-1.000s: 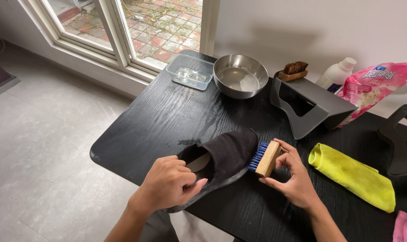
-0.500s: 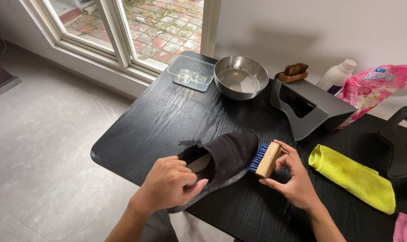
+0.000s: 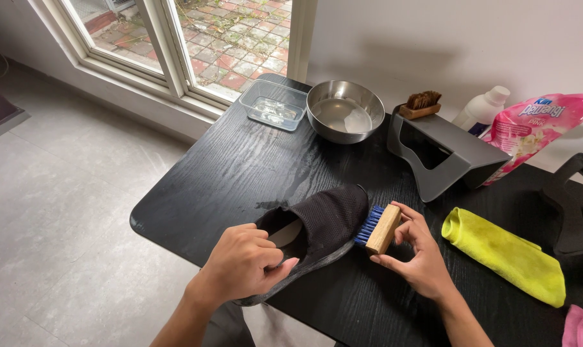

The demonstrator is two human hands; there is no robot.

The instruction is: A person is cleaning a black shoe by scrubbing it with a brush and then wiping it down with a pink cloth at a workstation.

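Barely anything has shifted: the left hand still clamps the black shoe at its heel. The right hand keeps its fingers closed round the wooden brush, bristles against the toe, so scrubbing looks ongoing.

I see soft daylight from the window beyond my hands; everything sharp, shadows faint, no glare.

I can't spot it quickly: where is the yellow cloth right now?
In the head view the yellow cloth lies on the black table at the right, just beyond the right hand holding the wooden brush, below the grey stand.
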